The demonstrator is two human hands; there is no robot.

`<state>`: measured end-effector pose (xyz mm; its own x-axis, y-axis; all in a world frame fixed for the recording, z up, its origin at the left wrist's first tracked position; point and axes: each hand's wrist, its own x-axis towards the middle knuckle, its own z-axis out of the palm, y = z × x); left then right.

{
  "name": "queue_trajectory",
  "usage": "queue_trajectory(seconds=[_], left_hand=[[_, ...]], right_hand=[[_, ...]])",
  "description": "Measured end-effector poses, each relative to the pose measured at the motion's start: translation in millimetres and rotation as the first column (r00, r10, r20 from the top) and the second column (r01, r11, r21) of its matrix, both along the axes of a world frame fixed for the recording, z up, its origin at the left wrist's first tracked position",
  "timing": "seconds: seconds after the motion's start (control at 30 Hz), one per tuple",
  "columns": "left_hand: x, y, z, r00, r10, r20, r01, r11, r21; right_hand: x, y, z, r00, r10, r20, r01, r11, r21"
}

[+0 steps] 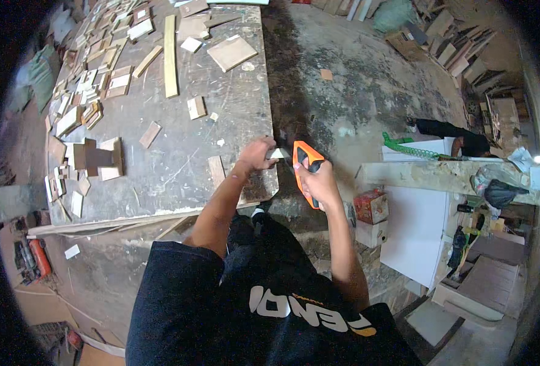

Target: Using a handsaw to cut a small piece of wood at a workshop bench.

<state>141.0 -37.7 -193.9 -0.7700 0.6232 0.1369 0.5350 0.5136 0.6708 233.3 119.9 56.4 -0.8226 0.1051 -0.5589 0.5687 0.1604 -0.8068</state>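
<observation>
My right hand (322, 183) is wrapped round the orange and black handle of a handsaw (307, 149), just off the right edge of the worktable (184, 165). The saw's blade is hard to make out against the dark floor; it seems to point toward the left hand. At that same table edge, my left hand (256, 152) presses down with closed fingers on a small pale piece of wood (277, 154), which sticks out slightly past the edge. A loose wooden strip (216, 171) lies on the tabletop beside my left forearm.
Many wood offcuts (119, 81) cover the table's far left, with a long yellowish strip (170, 55) and a square board (232, 53) farther back. A small box-like wooden assembly (96, 157) stands at left. To the right are a bench (428, 174) with a green coiled hose (410, 146) and a red box (370, 206).
</observation>
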Motion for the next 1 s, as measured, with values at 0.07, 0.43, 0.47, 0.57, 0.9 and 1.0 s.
queue_trajectory(seconds=[0.07,0.43,0.47,0.57,0.9,1.0], left_hand=[[5,-5,0,0.995,0.096,-0.017,-0.094,0.991,0.099],[1,-6,-13,0.998,0.063,0.020,-0.063,0.998,0.018],[1,-8,-16,0.999,0.035,-0.029,-0.034,0.999,0.024],[1,-3,-9,0.999,0.029,-0.038,-0.030,0.999,-0.027],[0,-7,5,0.997,0.047,0.062,-0.038,0.989,-0.143],[-3,5,15,0.985,0.051,0.163,-0.032,0.992,-0.119]], right_hand=[[0,8,-6,1.000,-0.005,-0.022,0.004,0.999,-0.033],[13,-2,-42,0.986,0.047,-0.158,-0.060,0.995,-0.078],[16,-5,-40,0.968,0.007,-0.253,-0.045,0.989,-0.143],[28,-2,-57,0.957,0.046,-0.287,-0.062,0.997,-0.046],[25,0,-45,0.936,0.126,-0.330,-0.066,0.980,0.188],[28,12,-65,0.958,-0.050,-0.283,0.066,0.997,0.049]])
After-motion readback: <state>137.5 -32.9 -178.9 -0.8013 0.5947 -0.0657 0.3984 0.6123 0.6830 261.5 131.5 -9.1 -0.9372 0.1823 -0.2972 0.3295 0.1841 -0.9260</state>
